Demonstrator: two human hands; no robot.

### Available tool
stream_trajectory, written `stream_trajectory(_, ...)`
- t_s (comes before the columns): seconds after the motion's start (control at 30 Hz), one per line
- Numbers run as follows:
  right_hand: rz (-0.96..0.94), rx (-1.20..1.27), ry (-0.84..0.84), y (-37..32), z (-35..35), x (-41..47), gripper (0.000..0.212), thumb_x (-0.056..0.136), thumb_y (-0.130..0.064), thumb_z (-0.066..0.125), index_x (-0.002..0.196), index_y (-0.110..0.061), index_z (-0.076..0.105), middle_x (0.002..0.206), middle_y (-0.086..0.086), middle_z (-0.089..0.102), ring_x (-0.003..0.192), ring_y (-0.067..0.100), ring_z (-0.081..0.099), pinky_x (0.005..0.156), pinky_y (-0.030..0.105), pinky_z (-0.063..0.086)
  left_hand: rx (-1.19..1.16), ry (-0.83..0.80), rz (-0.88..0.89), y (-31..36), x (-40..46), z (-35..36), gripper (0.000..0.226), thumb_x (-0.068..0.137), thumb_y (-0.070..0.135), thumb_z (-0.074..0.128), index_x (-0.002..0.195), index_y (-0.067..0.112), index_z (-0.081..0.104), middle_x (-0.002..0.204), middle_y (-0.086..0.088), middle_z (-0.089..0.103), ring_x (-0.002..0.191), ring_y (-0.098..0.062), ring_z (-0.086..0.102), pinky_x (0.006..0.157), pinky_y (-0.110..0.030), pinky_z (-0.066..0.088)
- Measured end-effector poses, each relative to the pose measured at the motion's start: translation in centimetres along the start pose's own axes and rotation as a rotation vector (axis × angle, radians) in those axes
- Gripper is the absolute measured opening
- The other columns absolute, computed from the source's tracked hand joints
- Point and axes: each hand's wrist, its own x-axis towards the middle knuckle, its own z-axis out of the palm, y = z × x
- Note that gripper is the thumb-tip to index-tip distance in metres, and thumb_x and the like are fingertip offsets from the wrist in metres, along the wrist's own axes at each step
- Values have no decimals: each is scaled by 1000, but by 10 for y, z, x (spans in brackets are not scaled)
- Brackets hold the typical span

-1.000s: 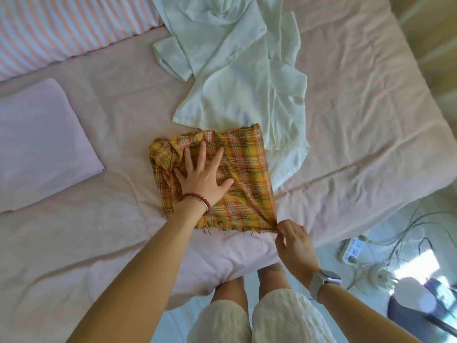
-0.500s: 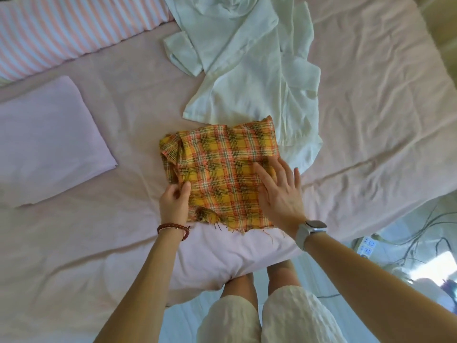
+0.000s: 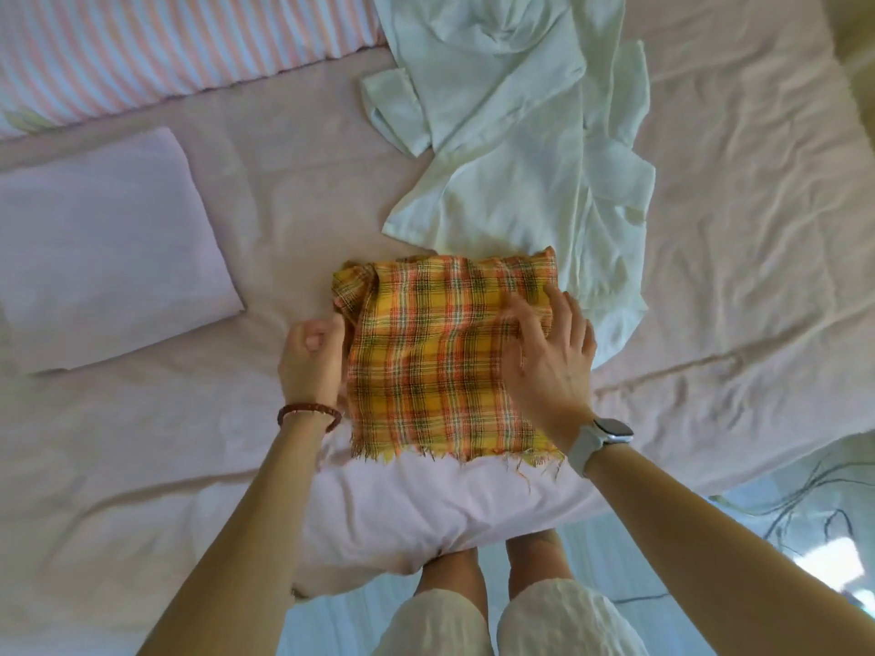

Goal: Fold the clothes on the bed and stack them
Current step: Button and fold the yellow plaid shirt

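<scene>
Now the left hand (image 3: 310, 359) pinches the plaid cloth (image 3: 440, 362) at nine o'clock, while the right hand (image 3: 551, 366) presses flat-fingered at three o'clock.

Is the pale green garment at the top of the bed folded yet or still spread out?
Not folded. The pale green garment lies loose and rumpled on the bed, sleeve and flaps splayed unevenly.

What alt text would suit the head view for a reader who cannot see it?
A folded yellow plaid cloth lies near the edge of a pink bed; the left hand grips its left edge, and the right hand rests flat on it. An unfolded white garment lies behind.
</scene>
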Motion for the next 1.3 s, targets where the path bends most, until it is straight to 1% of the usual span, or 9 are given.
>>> stream_trajectory(0.13, -91, -116, -105, -2, 4, 16, 56, 95, -30, 34, 148, -30, 16, 157, 8, 3, 144, 29, -6, 112, 57, -1, 162, -19, 139, 31, 20, 18, 34, 94, 33, 50, 66, 13, 50, 64, 2, 48, 62, -15, 45, 54, -28, 33)
stream_trajectory(0.33, -87, -156, -223, -1, 24, 20, 57, 97, -38, 25, 146, -37, -4, 157, 3, -9, 142, 32, -15, 116, 53, 1, 66, 162, 140, 41, 48, 25, 38, 100, 23, 35, 95, -4, 61, 88, -13, 57, 82, -22, 50, 67, -26, 33)
stream_trajectory(0.5, -103, -216, -274, -3, 30, 30, 55, 96, -44, 16, 146, -40, -3, 157, -1, -10, 142, 33, -14, 112, 57, 5, 179, 178, 27, 28, 62, 20, 46, 101, 27, 31, 99, -11, 58, 103, -27, 61, 97, -38, 56, 73, -37, 38)
stream_trajectory(0.6, -69, -179, -295, -5, 30, 33, 54, 95, -46, 13, 146, -40, -3, 157, -2, -13, 142, 33, -17, 112, 58, 3, 168, 171, -77, 26, 62, 16, 41, 100, 31, 35, 109, -3, 55, 110, -20, 60, 101, -35, 55, 79, -35, 41)
stream_trajectory(0.73, -50, -159, -264, -5, 26, 30, 54, 95, -47, 17, 147, -39, 0, 157, 0, -11, 142, 32, -16, 111, 61, 2, 57, 162, -59, 29, 56, 14, 32, 90, 45, 50, 96, 13, 50, 86, 2, 56, 75, -18, 52, 60, -24, 37)
stream_trajectory(0.83, -40, -145, -205, -12, 26, 25, 55, 96, -44, 21, 147, -38, 2, 157, 4, -9, 142, 30, -15, 110, 61, -3, 124, 105, -70, 26, 44, 17, 37, 85, 49, 55, 84, 12, 48, 73, 3, 53, 66, -15, 51, 51, -24, 32)
stream_trajectory(0.93, -64, -145, -180, -16, 28, 22, 54, 96, -43, 22, 147, -36, 5, 157, 6, -6, 143, 31, -13, 110, 60, -3, 172, 24, -12, 22, 37, 21, 29, 92, 33, 51, 78, 7, 54, 79, -10, 58, 79, -28, 55, 62, -28, 36)
stream_trajectory(1.1, -49, -144, -194, -12, 30, 25, 53, 97, -43, 21, 147, -39, 5, 158, 1, -5, 143, 31, -13, 112, 56, -1, -99, 96, -117, 26, 41, 16, 22, 96, 15, 40, 97, 1, 57, 96, -16, 56, 93, -32, 55, 76, -35, 43)
stream_trajectory(1.3, -37, -121, -232, -10, 32, 29, 54, 97, -42, 20, 146, -40, 0, 157, -1, -9, 142, 30, -17, 113, 58, 1, 67, 132, 37, 35, 49, 15, 22, 100, 16, 31, 92, 2, 47, 71, -2, 45, 60, -15, 41, 61, -25, 30)
